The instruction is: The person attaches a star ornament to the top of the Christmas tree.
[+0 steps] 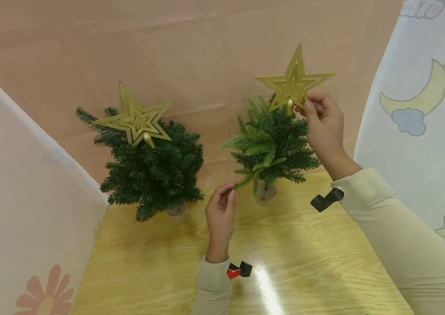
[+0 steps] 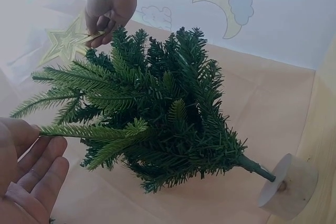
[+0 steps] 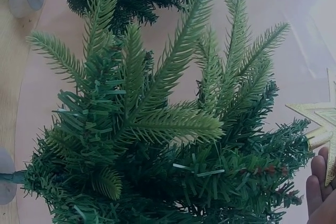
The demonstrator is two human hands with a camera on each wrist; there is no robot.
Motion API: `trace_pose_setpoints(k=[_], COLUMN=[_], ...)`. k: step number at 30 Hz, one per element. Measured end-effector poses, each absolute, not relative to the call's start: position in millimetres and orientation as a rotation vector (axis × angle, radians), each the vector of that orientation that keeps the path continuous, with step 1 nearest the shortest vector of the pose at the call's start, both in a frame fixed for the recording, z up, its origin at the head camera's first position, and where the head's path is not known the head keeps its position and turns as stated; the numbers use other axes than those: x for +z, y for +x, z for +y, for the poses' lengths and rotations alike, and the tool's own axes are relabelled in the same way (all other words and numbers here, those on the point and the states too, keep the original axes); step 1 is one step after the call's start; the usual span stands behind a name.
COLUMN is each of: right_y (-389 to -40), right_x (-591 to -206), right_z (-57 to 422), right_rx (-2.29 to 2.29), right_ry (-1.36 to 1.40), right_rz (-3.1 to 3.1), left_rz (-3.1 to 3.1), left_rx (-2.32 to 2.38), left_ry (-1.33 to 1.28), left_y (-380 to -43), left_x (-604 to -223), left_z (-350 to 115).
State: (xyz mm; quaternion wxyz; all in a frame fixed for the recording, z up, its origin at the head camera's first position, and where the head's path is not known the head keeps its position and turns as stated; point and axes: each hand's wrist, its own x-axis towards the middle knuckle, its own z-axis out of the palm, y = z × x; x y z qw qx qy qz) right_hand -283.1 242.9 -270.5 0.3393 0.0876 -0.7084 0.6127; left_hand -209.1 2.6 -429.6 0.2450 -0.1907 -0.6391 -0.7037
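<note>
In the head view my right hand [image 1: 326, 124] pinches a lower point of a gold star topper [image 1: 294, 81] between thumb and fingers. The star stands upright at the top of the right small Christmas tree [image 1: 293, 146], its socket overlapping the uppermost needles. My left hand [image 1: 221, 212] is low at that tree's left side. The left wrist view has its thumb and forefinger pinching the tip of a light green sprig [image 2: 94, 131]. Several such sprigs spread from the darker branches. The tree's round pale base [image 1: 265, 195] rests on the table.
To the left stands another small Christmas tree [image 1: 155, 175], a tilted gold star [image 1: 139, 120] on its top. Both are on a wooden table [image 1: 147, 267]. A peach cloth [image 1: 206, 57] hangs behind, with printed white cloths [image 1: 407, 144] at the sides.
</note>
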Motion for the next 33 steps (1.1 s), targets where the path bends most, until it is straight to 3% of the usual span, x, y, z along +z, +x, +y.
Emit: trace_pose_setpoints(k=[33], right_y=[-281.6], right_x=[-275.0], right_z=[243.4], right_rx=[1.55], right_ry=[0.237], right_rz=[-1.842], left_rz=[-1.745], left_rx=[-1.912], left_ry=[-0.537], left_y=[-205.7], left_x=[-425.3], left_z=[0.9])
